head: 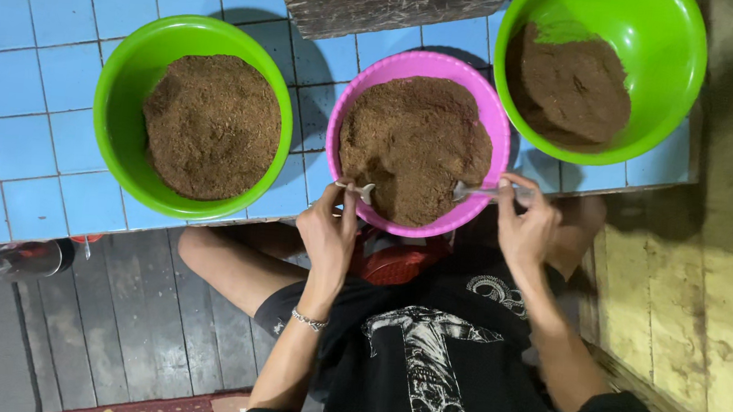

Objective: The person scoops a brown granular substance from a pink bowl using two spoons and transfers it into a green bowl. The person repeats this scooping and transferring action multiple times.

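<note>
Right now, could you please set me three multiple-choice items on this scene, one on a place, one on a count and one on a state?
1. Where does the pink bowl stand?
A. Between the two green bowls
B. On the wooden floor
C. Stacked inside a green bowl

2. How many bowls hold brown powder?
A. One
B. Two
C. Three

3. What do the hands hold?
A. Nothing
B. Each a metal spoon at the pink bowl
C. Together one green bowl

Answers:
1 A: the left green bowl and the right green bowl flank it on the blue tiled surface.
2 C: brown powder fills the pink bowl and lies in both green ones.
3 B: the left hand and the right hand each grip a spoon over the pink bowl's near rim.
</note>
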